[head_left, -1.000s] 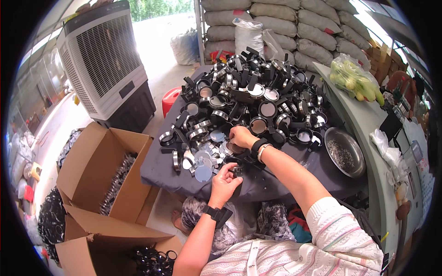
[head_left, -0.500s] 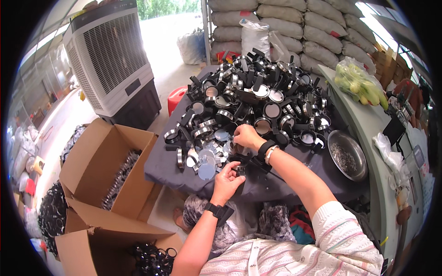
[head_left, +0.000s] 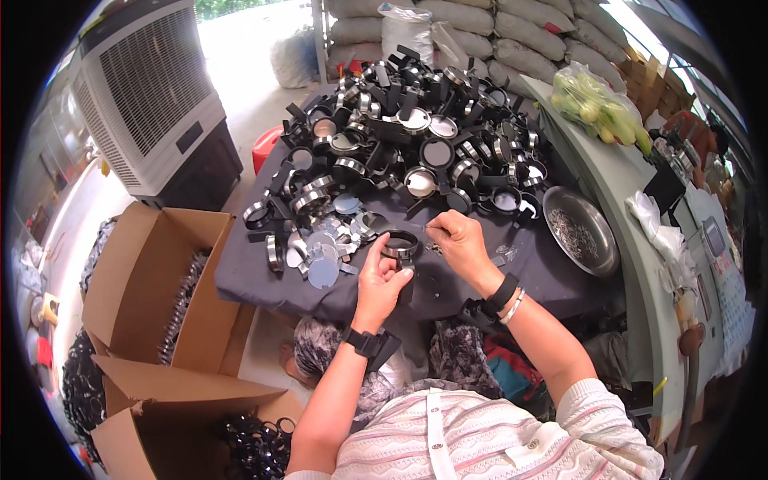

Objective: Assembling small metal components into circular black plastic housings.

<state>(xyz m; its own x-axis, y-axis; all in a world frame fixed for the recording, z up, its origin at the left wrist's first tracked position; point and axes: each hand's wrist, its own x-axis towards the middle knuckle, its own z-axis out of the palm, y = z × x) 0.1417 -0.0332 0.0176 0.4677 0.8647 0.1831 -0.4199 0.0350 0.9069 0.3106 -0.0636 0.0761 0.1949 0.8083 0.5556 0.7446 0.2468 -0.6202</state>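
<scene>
Holds in the left hand (head_left: pixel 379 288) a ring-shaped part (head_left: pixel 399 254): a round, open hoop with a glossy metal band, a black rim and a blocky black handle (head_left: pixel 406 262). Clasps it with the forefinger up along the hoop's left side and the thumb bent in at the handle, parted only by the part's own thickness. Sits just above the table (head_left: pixel 436 292), near the middle of its front edge, over dark, matte cloth. Brings the right hand (head_left: pixel 462 244) close beside the hoop, thumb and fingertips pinched together; cannot tell what, if anything, is between them. Spread nearer the front left corner: thin, flat metal discs (head_left: pixel 323 272), dull silver, some with small tabs. Heaped toward the back edge: a tangle of black and shiny metal rings (head_left: pixel 436 152) with straight, stubby handles. Set by the right edge: a smooth oval metal bowl (head_left: pixel 558 200) with fine, pin-like bits (head_left: pixel 574 236).

Compared with half a second ago, shows the right hand drawn away from the discs, farther right and nearer the front edge; shows the hoop plainly, where mostly hidden then.

Points the hoop toward the back edge and the handle toward the front edge, long axis running roughly front to back, handle partly covered by the thumb.
</scene>
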